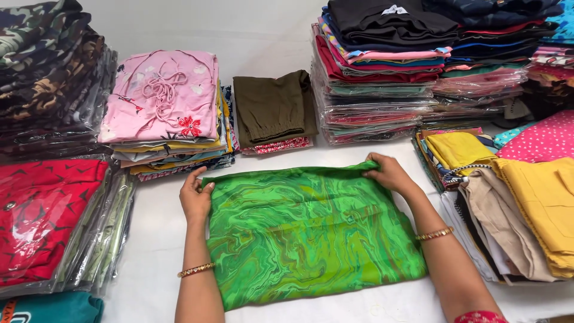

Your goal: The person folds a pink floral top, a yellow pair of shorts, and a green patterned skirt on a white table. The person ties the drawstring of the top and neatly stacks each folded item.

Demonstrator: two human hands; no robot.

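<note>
Folded cloth [311, 233] center on table [149, 287]; garment stacks [376, 72] behind, left & right.

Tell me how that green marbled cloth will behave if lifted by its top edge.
The green marbled cloth will probably droop and unfold: it lies limp, folded flat. Its sheen suggests it may slide on the white tabletop. The left hand and right hand pinch its top corners, so it seems light.

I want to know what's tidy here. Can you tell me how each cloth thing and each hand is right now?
Green marbled cloth: folded flat on the white table.
Left hand: grip shut on the cloth's far left corner.
Right hand: grip shut on its far right corner.
Pink flowered garment: folded, on top of a pile.
Olive-brown garment: folded.
Red garment in clear bag: packed.
</note>
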